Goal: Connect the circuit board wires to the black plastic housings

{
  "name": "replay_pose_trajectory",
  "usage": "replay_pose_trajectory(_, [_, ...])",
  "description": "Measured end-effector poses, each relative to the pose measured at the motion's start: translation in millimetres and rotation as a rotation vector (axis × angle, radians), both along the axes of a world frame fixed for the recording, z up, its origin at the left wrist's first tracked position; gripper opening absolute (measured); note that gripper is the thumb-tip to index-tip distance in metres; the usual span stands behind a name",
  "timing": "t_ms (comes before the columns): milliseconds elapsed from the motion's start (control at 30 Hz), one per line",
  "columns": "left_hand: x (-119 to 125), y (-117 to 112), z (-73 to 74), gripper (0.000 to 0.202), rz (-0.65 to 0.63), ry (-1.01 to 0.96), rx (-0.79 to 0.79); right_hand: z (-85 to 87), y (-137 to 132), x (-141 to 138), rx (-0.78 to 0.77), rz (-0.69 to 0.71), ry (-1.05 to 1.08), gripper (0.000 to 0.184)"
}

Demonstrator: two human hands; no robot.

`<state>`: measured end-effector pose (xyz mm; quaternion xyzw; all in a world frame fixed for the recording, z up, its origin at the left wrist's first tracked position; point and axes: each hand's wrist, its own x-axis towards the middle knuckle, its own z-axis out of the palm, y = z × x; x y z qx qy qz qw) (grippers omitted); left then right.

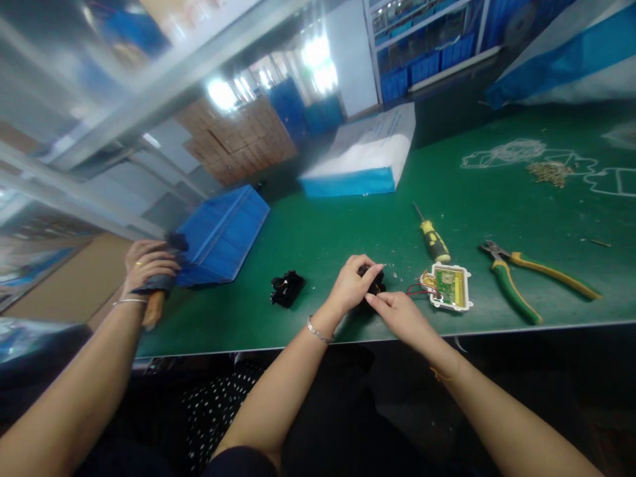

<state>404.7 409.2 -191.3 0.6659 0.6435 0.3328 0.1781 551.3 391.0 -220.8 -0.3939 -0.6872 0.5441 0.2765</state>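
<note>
My left hand [352, 283] is closed around a small black part [370, 273] just above the front of the green table. Close against it, my right hand [396, 311] pinches at the lower edge of that part, with thumb and forefinger together; what lies between the fingertips is too small to make out. Right of my hands lies a white-framed case with a green circuit board [451, 286], and red and black wires run from it toward my right hand. A second black part [287, 289] rests on the table to the left.
A yellow-black screwdriver [433, 240] and green-handled pliers [521, 271] lie at right. Behind are a white-blue packet [362, 156], a pile of small brass-coloured pieces [550, 172] and white gaskets [517, 151]. At left, a co-worker's hand [149, 265] holds something dark beside a blue bin [223, 235].
</note>
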Motion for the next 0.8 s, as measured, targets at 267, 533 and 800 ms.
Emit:
replay_pose_trajectory(267, [0, 1, -1.2, 0.02, 0.0, -0.035, -0.007, -2.0, -11, 2, 0.218, -0.044, -0.065, 0.046])
replay_pose_trajectory(533, [10, 6, 4.1, 0.032, -0.071, -0.21, -0.14, -14.0, -5, 7, 0.026, -0.071, 0.196, 0.045])
replay_pose_trajectory(800, [-7, 2, 3.3, 0.032, 0.021, -0.052, -0.11, -5.5, 3, 17, 0.227, 0.022, -0.048, 0.027])
